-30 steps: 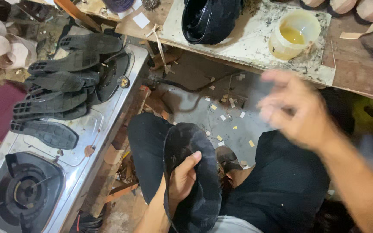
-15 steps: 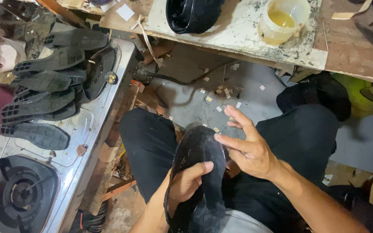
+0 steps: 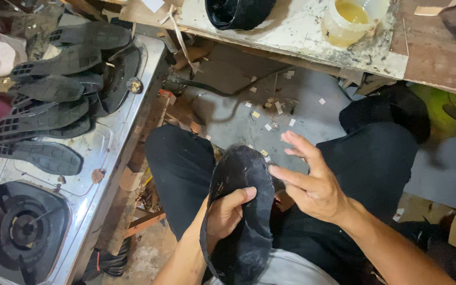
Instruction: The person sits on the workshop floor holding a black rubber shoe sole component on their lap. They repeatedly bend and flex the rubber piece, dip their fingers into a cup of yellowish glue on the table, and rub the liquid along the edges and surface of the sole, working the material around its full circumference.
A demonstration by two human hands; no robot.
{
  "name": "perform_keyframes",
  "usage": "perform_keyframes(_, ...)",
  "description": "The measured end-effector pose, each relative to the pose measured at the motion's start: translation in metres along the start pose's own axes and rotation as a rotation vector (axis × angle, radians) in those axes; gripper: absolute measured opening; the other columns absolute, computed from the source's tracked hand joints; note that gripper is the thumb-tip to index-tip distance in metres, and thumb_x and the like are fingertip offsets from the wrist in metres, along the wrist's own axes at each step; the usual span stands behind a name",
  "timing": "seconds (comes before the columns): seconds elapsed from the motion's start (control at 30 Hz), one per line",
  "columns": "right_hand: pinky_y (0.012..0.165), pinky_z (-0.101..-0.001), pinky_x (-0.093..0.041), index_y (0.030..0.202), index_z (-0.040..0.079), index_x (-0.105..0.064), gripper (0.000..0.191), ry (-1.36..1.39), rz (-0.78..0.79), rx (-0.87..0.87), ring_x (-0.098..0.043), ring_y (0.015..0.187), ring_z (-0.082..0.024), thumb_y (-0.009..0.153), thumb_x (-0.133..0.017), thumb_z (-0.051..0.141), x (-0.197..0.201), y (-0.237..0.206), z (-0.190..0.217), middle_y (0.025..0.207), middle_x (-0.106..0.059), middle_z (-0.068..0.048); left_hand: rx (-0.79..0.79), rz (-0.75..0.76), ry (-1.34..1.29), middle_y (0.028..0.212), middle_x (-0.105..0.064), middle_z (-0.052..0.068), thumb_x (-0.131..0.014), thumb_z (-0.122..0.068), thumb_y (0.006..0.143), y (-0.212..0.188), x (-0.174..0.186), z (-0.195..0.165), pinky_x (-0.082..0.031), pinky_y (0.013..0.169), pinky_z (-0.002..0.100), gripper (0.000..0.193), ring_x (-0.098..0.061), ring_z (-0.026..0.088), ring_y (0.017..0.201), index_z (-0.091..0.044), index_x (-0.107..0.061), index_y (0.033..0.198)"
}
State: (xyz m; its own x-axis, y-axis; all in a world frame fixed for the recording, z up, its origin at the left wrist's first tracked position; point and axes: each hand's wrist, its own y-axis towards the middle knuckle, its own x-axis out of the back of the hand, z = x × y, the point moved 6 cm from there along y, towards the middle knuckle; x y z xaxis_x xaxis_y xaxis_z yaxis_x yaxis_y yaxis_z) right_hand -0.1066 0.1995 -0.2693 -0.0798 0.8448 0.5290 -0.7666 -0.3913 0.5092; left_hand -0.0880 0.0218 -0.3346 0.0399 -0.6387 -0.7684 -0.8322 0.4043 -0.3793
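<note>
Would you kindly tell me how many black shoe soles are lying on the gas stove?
6 visible, stacked on the stove's far burner: top, next, third, fourth, fifth, nearest alone on the glass. More may be hidden underneath.

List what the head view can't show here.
- Black shoe upper: its lower end is cut off by the bottom edge, and the left hand covers its left side.
- Black container: top cut by the upper edge.
- Glue tub: rim cropped at the top.
- Right hand: palm faces away.

Head camera looks steeply down, close over the lap.
</note>
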Motion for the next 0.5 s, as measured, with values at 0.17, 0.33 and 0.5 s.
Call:
perform_keyframes(0.17,0.112,-0.0491,-0.048,0.112,0.014,-0.076,0.048,-0.098,0.058,0.048,-0.051,0.139,-0.042,0.070,-0.071,-0.009,-0.004,0.002,0.005,0.151,-0.046,-0.022,-0.141,-0.029,0.022,0.122,-0.069,0.011,-0.060,0.005,0.094,0.002,0.000,-0.013,-0.051,0.102,0.038,0.036,-0.065,0.022,0.115,0.002,-0.061,0.129)
perform_keyframes(0.33,0.110,-0.0498,-0.048,0.114,0.015,-0.075,0.046,-0.220,-0.004,0.108,-0.050,0.137,-0.045,0.074,-0.073,-0.006,-0.005,0.001,0.006,0.149,-0.044,-0.025,-0.059,-0.075,0.016,0.117,-0.070,0.014,-0.059,0.002,0.093,0.001,-0.001,-0.015,-0.052,0.098,0.039,0.033,-0.066,0.025,0.110,0.002,-0.063,0.125)
perform_keyframes(0.5,0.109,-0.0483,-0.050,0.119,0.017,-0.075,0.045,-0.245,0.022,0.140,-0.053,0.136,-0.042,0.078,-0.076,-0.003,-0.014,-0.002,0.007,0.147,-0.047,-0.021,-0.189,-0.124,0.148,0.119,-0.070,0.013,-0.058,0.000,0.094,0.002,0.002,-0.027,-0.052,0.099,0.038,0.031,-0.067,0.024,0.110,0.004,-0.063,0.125)
